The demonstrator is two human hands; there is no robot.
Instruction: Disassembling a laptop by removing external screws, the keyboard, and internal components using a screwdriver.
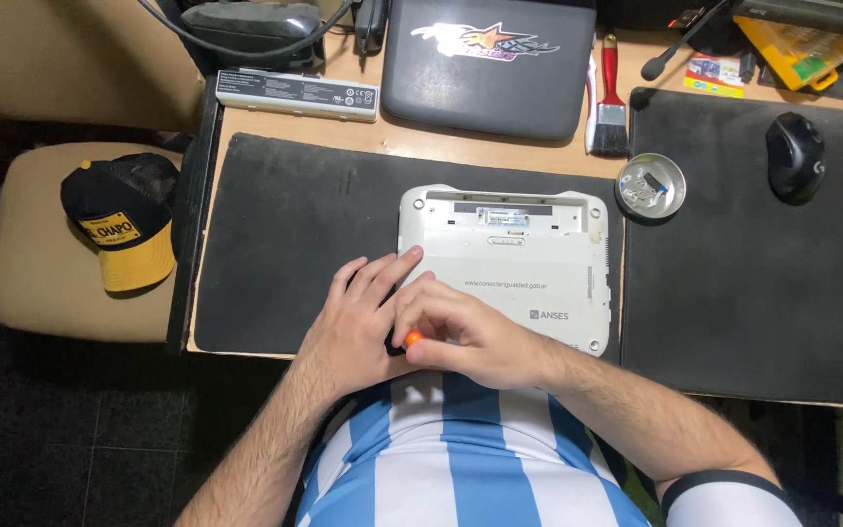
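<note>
— What covers the wooden tabletop (500, 146)?

— A black rectangular mat (275, 244); the upturned white plastic laptop (509, 263) lies on it, a round metal dish (650, 187) at its two o'clock.

— And the hands?

— The left hand (358, 317) rests flat, fingers spread; the right hand (470, 337) pinches a small orange-tipped screwdriver (412, 339) at the laptop's seven o'clock corner.

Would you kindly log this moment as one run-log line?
left hand: rests on white laptop base | right hand: grips orange-tipped tool at near-left corner | black mat underneath

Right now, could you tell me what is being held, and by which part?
The right hand pinches a small orange-tipped tool near its top end; the left hand rests beside it, holding nothing visible.
</note>
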